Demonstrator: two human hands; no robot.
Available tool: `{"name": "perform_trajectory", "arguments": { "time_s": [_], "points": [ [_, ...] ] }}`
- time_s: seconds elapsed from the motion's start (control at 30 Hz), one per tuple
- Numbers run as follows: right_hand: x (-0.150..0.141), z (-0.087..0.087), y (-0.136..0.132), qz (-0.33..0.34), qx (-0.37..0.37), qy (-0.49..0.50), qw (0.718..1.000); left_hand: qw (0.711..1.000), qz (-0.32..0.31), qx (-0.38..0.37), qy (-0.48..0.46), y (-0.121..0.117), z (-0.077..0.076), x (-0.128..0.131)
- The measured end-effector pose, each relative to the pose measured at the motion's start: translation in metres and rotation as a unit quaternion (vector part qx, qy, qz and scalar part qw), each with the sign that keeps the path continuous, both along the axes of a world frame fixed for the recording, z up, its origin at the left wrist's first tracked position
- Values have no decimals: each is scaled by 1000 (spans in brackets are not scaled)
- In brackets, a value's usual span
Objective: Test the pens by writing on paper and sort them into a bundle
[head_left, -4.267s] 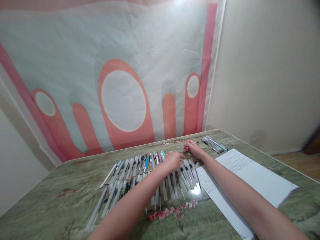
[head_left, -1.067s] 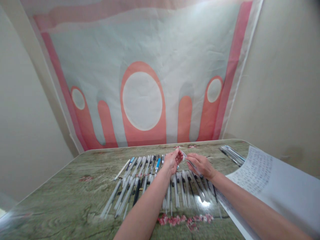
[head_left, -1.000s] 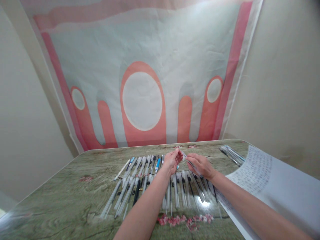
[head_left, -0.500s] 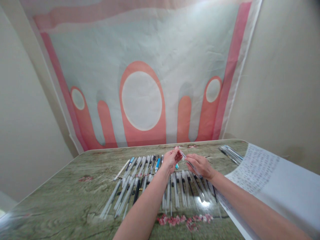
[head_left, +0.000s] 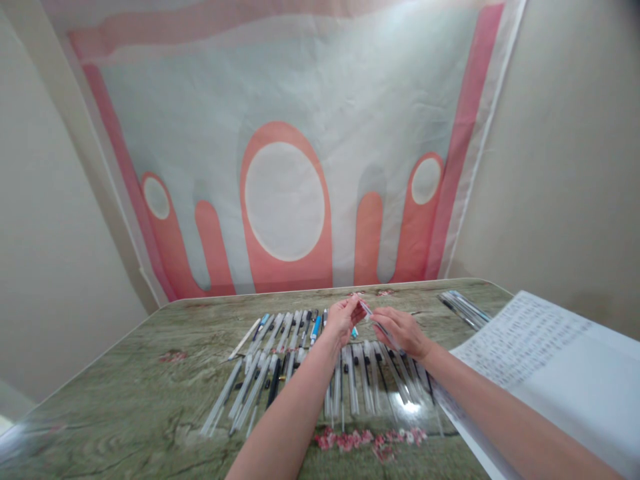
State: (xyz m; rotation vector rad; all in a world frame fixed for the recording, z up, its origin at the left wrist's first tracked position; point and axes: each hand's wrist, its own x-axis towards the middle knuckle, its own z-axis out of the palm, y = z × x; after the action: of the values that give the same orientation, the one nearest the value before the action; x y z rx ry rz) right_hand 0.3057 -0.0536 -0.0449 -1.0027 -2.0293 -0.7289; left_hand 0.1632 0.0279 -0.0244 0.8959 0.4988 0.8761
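Note:
A slim clear pen is held between my two hands above the table, slanting from upper left to lower right. My left hand pinches its upper end with the fingertips. My right hand is closed round its lower part, which the fingers partly cover. Below the hands lie rows of clear pen parts, several with black caps or grips beside them. Another row lies farther back on the left, with a blue pen at its right end. My left forearm hides some of the pens.
Sheets of paper with handwriting lie at the right, partly under my right forearm. A bundle of pens sits at the table's back right. The wood-patterned table ends at a wall hanging.
Since the oldest frame, my hands have come together around the pen, and the view has shifted. Over the last second the hands barely move, while the paper's raised far edge has shifted and flattened.

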Motion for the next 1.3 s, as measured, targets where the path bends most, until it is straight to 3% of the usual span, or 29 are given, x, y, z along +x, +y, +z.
{"name": "perform_trajectory", "arguments": {
  "time_s": [0.83, 1.3],
  "points": [
    [0, 0, 0, 14, 7, 4, 1000, 998, -31, 43, 27, 6, -1, -6],
    [3, -5, 3, 0, 5, -11, 1000, 996, -7, 49, 73, 3, 3, -4]
  ]
}}
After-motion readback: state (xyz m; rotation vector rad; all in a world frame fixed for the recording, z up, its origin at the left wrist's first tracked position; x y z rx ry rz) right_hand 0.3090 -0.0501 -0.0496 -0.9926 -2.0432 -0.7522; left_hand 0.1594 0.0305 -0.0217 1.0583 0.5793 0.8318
